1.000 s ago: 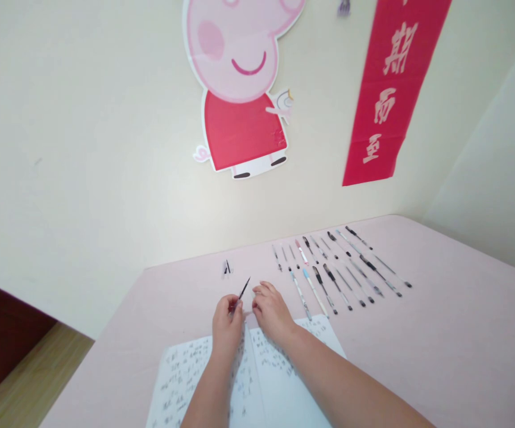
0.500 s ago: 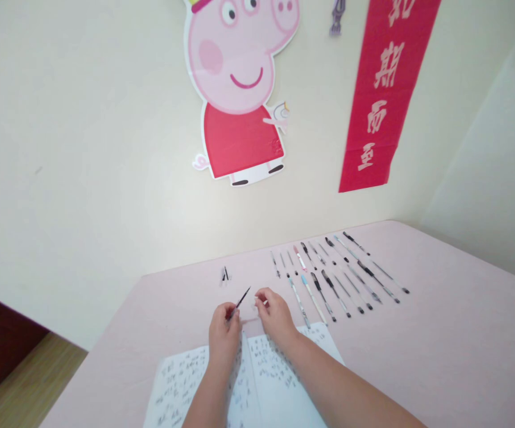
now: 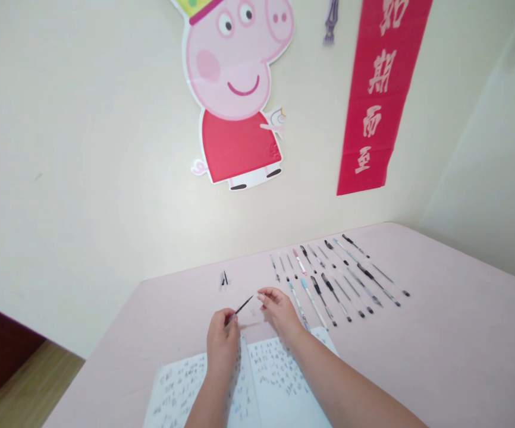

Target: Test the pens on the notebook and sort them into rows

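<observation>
My left hand (image 3: 222, 336) is closed around a thin dark pen refill (image 3: 243, 305), whose pointed end slants up and to the right. Close to that tip is my right hand (image 3: 279, 309), its thumb and forefinger pinched together. Something small and pale (image 3: 260, 297) shows at these fingertips, too small to name. Under both forearms lies an open notebook (image 3: 275, 392) with handwriting on its pages. On the table between the hands is a small clear piece (image 3: 253, 311), too faint to identify.
Two rows of pens and refills, among them a blue-capped pen (image 3: 314, 302) and a pink pen (image 3: 300, 261), lie to the right. Small dark and clear parts (image 3: 225, 279) sit at the back left. The pink table (image 3: 440, 345) meets a wall with a pig cutout (image 3: 239, 145).
My right fingertips and the refill's tip have come closer together. The small clear piece between the hands now shows on the table. The whole view has shifted slightly.
</observation>
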Demonstrator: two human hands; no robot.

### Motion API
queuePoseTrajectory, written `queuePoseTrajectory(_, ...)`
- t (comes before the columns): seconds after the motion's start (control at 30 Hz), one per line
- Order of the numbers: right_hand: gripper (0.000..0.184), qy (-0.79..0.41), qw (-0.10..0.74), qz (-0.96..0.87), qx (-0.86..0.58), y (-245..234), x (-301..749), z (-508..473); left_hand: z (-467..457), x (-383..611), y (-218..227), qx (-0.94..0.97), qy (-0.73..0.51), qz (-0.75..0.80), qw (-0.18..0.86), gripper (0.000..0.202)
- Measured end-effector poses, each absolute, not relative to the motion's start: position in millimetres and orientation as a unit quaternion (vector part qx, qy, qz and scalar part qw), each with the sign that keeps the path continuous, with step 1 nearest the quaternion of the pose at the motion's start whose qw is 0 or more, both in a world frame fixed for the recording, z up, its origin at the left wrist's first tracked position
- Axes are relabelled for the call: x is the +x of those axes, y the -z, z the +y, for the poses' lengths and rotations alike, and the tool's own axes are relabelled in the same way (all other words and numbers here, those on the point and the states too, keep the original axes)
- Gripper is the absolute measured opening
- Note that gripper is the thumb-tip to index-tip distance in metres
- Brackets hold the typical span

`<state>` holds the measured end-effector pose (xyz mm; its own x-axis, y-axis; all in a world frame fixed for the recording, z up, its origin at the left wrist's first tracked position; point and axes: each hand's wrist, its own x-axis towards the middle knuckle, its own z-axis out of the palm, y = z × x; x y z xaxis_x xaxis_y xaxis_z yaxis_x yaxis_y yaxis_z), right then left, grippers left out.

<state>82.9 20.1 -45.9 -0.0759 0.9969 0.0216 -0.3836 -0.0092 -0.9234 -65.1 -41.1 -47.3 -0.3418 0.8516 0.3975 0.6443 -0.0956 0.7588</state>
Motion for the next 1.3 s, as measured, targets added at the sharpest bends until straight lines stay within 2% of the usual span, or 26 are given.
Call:
queuePoseTrajectory(0.63,0.029,-0.676,0.588,-0.306,-0.322,40,86,19,-41,-65,45,0.581,-0.449,0.675,0.066,0.011)
queuePoseTrajectory(1.3,0.023,-0.678,0.59,-0.316,-0.303,33,85,14,-43,-62,42,0.584,-0.43,0.684,0.076,0.012)
